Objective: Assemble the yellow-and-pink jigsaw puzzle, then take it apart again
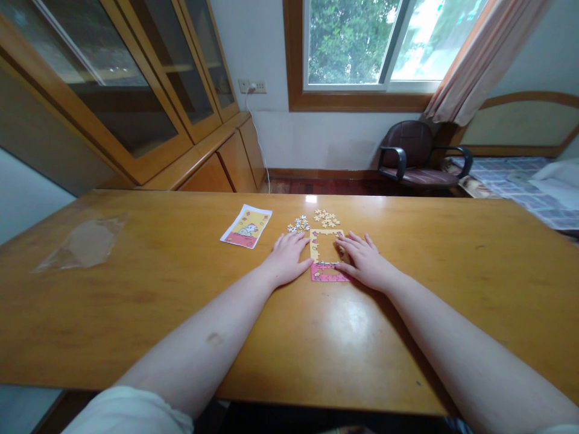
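Note:
A partly joined jigsaw puzzle (332,275) lies on the table, a yellow and pink frame of pieces around a bare middle. My left hand (289,258) rests flat with fingers spread along its left edge. Over the right edge lies my right hand (363,258), its fingers stretched out and covering part of that side. Just beyond the puzzle are two small heaps of loose pieces: white and mixed-colour pieces (298,224) on the left, yellow pieces (326,218) on the right. Left of them, a printed picture sheet (247,227) shows a white character on yellow and pink.
A clear plastic bag (85,244) lies on the left of the wooden table (181,325). Past the table stand a glass-door cabinet (190,129) on the left, an armchair (409,150) below the window, and a bed (511,178) on the right.

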The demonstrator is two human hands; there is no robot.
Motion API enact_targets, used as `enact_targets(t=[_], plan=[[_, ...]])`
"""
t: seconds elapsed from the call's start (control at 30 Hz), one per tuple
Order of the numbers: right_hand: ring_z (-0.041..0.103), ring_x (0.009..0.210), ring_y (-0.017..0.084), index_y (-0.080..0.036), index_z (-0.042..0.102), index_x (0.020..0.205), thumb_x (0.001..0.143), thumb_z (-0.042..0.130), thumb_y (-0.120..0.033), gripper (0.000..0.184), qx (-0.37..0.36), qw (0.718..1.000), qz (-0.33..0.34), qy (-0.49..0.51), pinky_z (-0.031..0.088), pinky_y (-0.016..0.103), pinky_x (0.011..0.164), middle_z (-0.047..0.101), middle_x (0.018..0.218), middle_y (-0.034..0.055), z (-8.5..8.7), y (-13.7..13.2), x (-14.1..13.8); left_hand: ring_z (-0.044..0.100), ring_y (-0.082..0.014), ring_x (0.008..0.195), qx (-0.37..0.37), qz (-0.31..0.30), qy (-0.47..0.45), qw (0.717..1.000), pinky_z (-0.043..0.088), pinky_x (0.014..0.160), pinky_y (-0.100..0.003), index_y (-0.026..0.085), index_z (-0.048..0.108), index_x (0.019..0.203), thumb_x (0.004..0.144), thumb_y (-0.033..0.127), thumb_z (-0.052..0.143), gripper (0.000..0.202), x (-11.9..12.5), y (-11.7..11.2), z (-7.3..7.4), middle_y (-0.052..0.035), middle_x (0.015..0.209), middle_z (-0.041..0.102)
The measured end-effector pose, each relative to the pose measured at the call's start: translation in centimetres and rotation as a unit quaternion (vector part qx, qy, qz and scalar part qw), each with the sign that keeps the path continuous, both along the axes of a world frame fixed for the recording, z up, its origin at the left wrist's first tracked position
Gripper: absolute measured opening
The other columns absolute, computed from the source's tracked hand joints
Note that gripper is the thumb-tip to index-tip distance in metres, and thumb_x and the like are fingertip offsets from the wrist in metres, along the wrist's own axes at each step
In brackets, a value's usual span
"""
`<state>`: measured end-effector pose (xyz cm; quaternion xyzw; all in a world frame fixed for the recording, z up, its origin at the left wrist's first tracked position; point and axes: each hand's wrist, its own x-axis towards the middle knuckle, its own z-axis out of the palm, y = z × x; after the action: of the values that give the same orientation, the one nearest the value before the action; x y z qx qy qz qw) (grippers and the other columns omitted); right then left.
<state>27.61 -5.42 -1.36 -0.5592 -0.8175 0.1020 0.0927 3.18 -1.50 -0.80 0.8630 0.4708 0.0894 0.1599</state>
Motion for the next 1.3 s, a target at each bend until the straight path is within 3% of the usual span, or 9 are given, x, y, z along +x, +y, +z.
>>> enact_targets(t=[0.33,0.53,0.87,1.07,1.2,1.3], plan=[[0.032,0.139,0.036,-0.018,0.05,0.136,0.086,0.057,-0.045,0.057,0.031,0.999,-0.023,-0.003,0.014,0.064,0.113,0.046,0.145,0.0135,-0.2,0.1,0.2,0.027,-0.0303,0.142,-0.013,-0.075,-0.008,0.997,0.014,0.119,-0.053,0.024,0.044,0.141,0.086,0.051,0.054,0.062,0.0,-0.3,0.1,-0.0061,0.149,0.043],[0.05,0.123,0.031,-0.017,0.056,0.127,0.086,0.06,-0.043,0.049,0.071,0.997,-0.023,0.012,0.019,0.061,0.112,0.061,0.127,0.0142,-0.2,0.2,-0.1,0.028,-0.031,0.141,-0.001,-0.062,-0.009,0.998,0.014,0.118,-0.053,0.024,0.046,0.139,0.085,0.052,0.054,0.062,0.0,-0.3,0.0,-0.0067,0.148,0.044],[0.048,0.126,0.03,-0.02,0.056,0.126,0.089,0.057,-0.041,0.043,0.077,0.997,-0.012,0.011,0.02,0.06,0.111,0.061,0.129,0.0125,-0.3,0.1,0.1,0.03,-0.032,0.14,0.009,-0.035,-0.013,0.999,0.017,0.118,-0.055,0.023,0.051,0.135,0.082,0.052,0.058,0.061,0.1,-0.3,-0.2,-0.0102,0.147,0.044],[0.06,0.105,0.027,-0.015,0.066,0.113,0.092,0.045,-0.025,0.031,0.092,0.986,-0.133,-0.043,0.04,0.042,0.097,0.069,0.114,0.0132,1.0,0.7,1.8,0.027,-0.0309,0.142,-0.004,-0.052,-0.008,0.999,0.015,0.119,-0.054,0.023,0.047,0.139,0.085,0.053,0.054,0.062,0.0,-0.2,-0.2,-0.0077,0.149,0.042],[0.062,0.102,0.027,-0.017,0.07,0.108,0.09,0.042,-0.018,0.032,0.08,0.969,-0.221,-0.079,0.044,0.039,0.088,0.071,0.111,0.0112,1.7,1.1,2.9,0.027,-0.0302,0.142,-0.014,-0.058,-0.006,0.998,0.015,0.118,-0.054,0.024,0.045,0.14,0.085,0.051,0.054,0.062,0.1,-0.2,-0.1,-0.0061,0.148,0.044],[0.063,0.102,0.026,-0.018,0.07,0.107,0.09,0.042,-0.016,0.033,0.066,0.969,-0.226,-0.077,0.045,0.037,0.087,0.071,0.111,0.0099,1.8,1.2,3.2,0.028,-0.0298,0.142,-0.015,-0.062,-0.009,0.998,0.015,0.118,-0.053,0.024,0.045,0.141,0.086,0.05,0.054,0.062,0.1,-0.3,0.0,-0.0062,0.149,0.043]])
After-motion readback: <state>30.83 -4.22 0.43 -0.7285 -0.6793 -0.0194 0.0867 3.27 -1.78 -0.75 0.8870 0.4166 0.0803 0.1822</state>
